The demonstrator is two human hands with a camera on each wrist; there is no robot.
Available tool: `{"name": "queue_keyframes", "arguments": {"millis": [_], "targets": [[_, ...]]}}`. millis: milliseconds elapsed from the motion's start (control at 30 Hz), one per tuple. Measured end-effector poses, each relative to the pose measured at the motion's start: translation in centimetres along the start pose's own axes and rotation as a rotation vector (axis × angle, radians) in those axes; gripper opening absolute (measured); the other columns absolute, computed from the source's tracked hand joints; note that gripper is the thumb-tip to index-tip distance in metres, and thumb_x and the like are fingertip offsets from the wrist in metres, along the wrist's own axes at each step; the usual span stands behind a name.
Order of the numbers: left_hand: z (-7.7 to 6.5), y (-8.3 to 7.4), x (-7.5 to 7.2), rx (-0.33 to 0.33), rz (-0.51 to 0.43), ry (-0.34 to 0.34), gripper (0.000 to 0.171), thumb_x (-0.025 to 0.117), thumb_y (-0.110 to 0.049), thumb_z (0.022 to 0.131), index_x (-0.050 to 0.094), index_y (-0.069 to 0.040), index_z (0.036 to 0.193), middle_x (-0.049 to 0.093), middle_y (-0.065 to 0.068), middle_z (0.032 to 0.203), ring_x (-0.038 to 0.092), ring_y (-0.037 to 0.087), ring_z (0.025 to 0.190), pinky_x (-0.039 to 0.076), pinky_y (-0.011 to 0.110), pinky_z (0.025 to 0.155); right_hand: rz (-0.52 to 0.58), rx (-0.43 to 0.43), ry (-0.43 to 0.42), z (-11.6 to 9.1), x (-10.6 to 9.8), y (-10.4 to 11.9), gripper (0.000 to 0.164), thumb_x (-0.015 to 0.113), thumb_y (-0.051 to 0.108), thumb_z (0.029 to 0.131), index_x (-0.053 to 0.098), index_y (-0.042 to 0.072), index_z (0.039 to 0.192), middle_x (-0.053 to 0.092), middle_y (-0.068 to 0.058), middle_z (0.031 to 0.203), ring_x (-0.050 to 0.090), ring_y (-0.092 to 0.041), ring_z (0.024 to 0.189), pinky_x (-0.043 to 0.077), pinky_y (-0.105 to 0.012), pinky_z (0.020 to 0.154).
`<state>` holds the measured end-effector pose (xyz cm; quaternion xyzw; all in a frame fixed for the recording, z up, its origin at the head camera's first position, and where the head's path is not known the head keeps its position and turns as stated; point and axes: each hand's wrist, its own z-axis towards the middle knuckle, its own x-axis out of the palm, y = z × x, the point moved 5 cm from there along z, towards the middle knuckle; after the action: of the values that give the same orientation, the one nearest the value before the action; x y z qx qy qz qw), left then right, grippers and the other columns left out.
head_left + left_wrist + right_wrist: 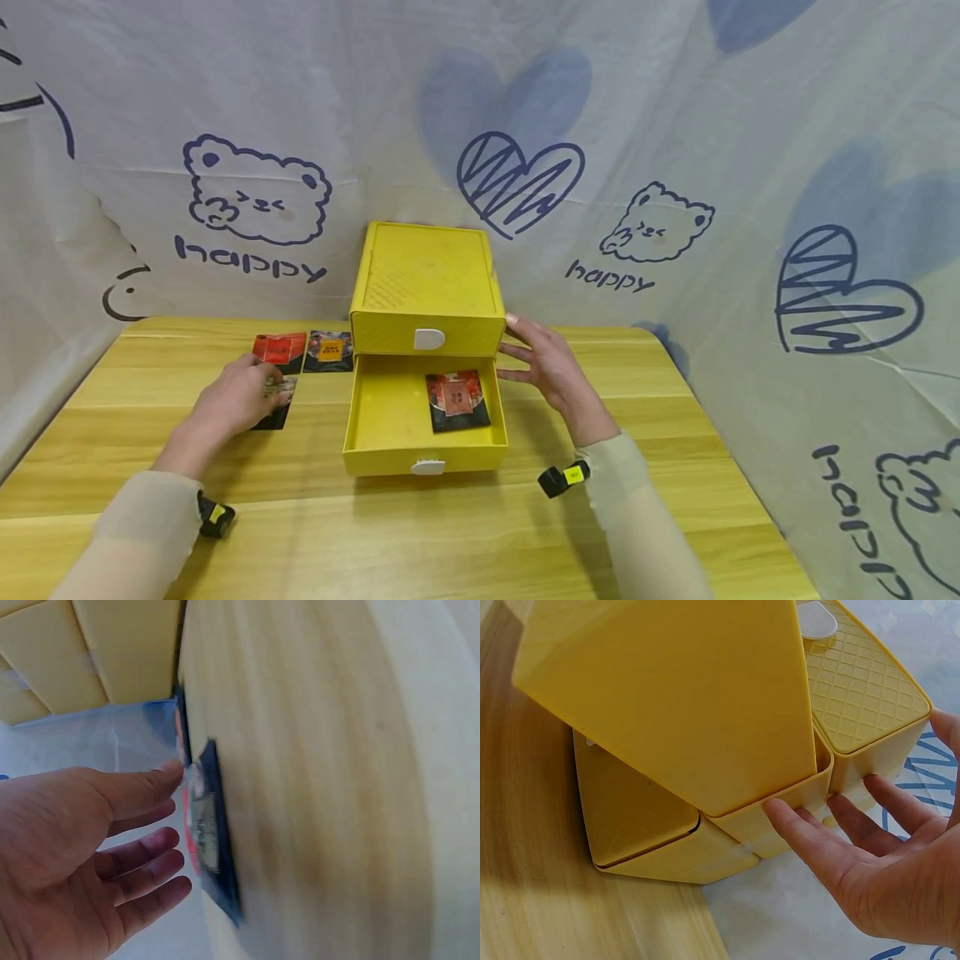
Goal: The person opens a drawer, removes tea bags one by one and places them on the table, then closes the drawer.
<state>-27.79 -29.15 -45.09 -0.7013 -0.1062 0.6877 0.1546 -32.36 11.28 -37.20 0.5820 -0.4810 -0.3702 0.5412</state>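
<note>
At the left of the head view, my left hand [236,396] hovers over a flat dark packet [273,417] on the table, partly covering it. In the left wrist view its thumb and fingers are loosely bent beside that packet [206,832], gripping nothing. Behind it lie a red packet [280,350] and a black packet with an orange label [328,352]. Fingers spread, my right hand [551,367] rests against the right side of a yellow drawer cabinet [427,267]. The lower drawer [386,408] is pulled out and holds a red-and-black packet [457,400].
The upper drawer [390,333], with a white pull tab, is closed. A wooden table [420,542] carries everything. Behind and to the right hangs a white cloth [405,108] printed with hearts and bears, close to the cabinet's back.
</note>
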Motion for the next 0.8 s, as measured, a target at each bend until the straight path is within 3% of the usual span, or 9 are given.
{"name": "queue_keyframes", "arguments": {"millis": [167, 400, 600, 800], "targets": [[-0.5, -0.8, -1.4, 0.004, -0.043, -0.067, 0.044, 0.064, -0.026, 0.089, 0.058, 0.004, 0.12, 0.044, 0.028, 0.122, 0.047, 0.048, 0.107, 0.045, 0.062, 0.079, 0.001, 0.002, 0.0, 0.0, 0.0, 0.0, 0.065, 0.068, 0.052, 0.081, 0.055, 0.014, 0.131, 0.05, -0.002, 0.137, 0.053, -0.028, 0.12, 0.053, -0.048, 0.085], [-1.8, -2.9, -4.2, 0.038, -0.084, -0.247, 0.042, 0.061, -0.027, 0.091, 0.056, 0.002, 0.121, 0.047, 0.019, 0.115, 0.05, 0.032, 0.088, 0.045, 0.041, 0.057, 0.008, 0.003, -0.001, 0.0, -0.1, 0.0, 0.063, 0.068, 0.051, 0.082, 0.055, 0.014, 0.131, 0.051, -0.002, 0.136, 0.053, -0.028, 0.12, 0.053, -0.048, 0.085], [-3.2, -5.1, -5.7, 0.065, -0.136, -0.357, 0.036, 0.059, -0.031, 0.093, 0.059, -0.007, 0.12, 0.048, 0.013, 0.117, 0.051, 0.032, 0.094, 0.047, 0.044, 0.061, 0.009, 0.005, 0.001, 0.0, 0.0, -0.1, 0.064, 0.068, 0.051, 0.081, 0.055, 0.014, 0.131, 0.051, -0.002, 0.136, 0.053, -0.028, 0.12, 0.053, -0.048, 0.085], [-4.3, -7.8, -7.0, 0.158, -0.132, -0.475, 0.027, 0.064, -0.022, 0.089, 0.063, -0.008, 0.113, 0.052, 0.008, 0.108, 0.054, 0.027, 0.089, 0.046, 0.039, 0.061, 0.008, 0.005, 0.0, 0.0, 0.0, 0.0, 0.064, 0.068, 0.052, 0.081, 0.055, 0.014, 0.131, 0.051, -0.002, 0.136, 0.053, -0.028, 0.12, 0.053, -0.048, 0.085]]}}
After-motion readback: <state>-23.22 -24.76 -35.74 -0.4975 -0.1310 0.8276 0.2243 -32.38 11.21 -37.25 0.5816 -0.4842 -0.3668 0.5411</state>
